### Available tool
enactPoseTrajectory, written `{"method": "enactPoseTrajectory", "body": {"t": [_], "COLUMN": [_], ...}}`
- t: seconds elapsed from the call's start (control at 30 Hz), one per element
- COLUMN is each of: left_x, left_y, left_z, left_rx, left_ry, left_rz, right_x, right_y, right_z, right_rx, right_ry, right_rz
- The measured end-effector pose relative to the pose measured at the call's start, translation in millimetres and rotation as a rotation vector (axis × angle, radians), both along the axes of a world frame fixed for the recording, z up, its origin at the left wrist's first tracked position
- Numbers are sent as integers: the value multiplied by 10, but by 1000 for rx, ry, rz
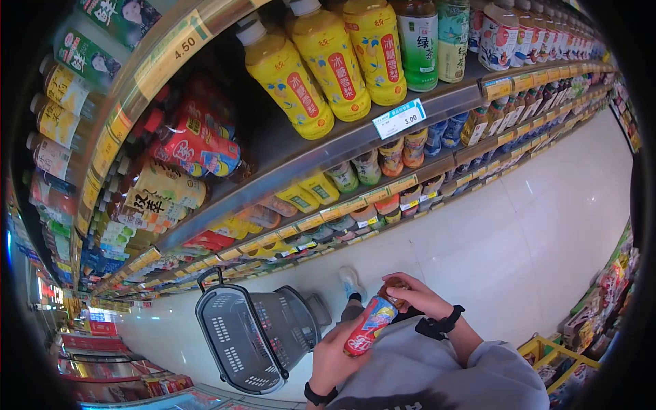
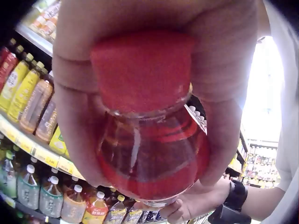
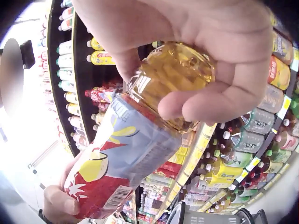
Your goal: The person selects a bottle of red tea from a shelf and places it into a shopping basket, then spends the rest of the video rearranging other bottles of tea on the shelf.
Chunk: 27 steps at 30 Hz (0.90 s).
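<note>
Both hands hold one drink bottle, which lies slanted in front of the person's body. It has a red, blue and yellow label with a lemon picture, and the liquid inside is amber. My left hand grips the capped end; the red cap faces the left wrist camera, fingers on either side of it. My right hand grips the bottom end, its thumb and fingers curled round the clear base. In the right wrist view, the left hand shows at the far end of the label.
A grey shopping basket with a black handle stands on the pale tiled floor to the left. Long drink shelves curve in front, with yellow bottles above a price tag. A yellow-edged rack stands at the lower right.
</note>
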State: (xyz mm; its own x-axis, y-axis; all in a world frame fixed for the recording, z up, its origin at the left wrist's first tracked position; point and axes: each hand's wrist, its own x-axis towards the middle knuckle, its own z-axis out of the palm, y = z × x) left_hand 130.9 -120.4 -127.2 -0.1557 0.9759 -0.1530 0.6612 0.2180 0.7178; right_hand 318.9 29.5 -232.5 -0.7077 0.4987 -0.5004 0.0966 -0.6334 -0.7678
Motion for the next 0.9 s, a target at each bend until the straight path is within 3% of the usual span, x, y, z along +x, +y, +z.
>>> {"method": "enactPoseTrajectory", "body": {"t": [0.23, 0.37, 0.4, 0.5, 0.63, 0.77, 0.8, 0.9], "left_x": [68, 40, 22, -72, -373, -575, -637, -771], "left_y": [-121, -90, -54, 112, 461, 829, 935, 1186], "left_z": [-37, 123, 243, 596, 962, 1296, 1319, 1437], "left_rx": [105, 290, 335, 497, 783, 958, 992, 1037], "left_ry": [-68, 118, 187, 350, 505, 579, 590, 603], "left_rz": [178, 210, 209, 218, 186, 153, 140, 86], "right_x": [19, -138, -213, -462, -963, -1471, -1542, -1801], "right_y": [-180, -192, -123, 166, 514, 864, 918, 1130], "right_z": [-50, 18, 35, 851, 1322, 1593, 1768, 1839], "right_rx": [30, 88, 198, 216, 629, 1034, 1233, 1402], "right_ry": [10, 237, 247, 253, 311, 162, 85, 89], "right_rz": [15, -66, -46, -31, -75, -246, -252, -336]}}
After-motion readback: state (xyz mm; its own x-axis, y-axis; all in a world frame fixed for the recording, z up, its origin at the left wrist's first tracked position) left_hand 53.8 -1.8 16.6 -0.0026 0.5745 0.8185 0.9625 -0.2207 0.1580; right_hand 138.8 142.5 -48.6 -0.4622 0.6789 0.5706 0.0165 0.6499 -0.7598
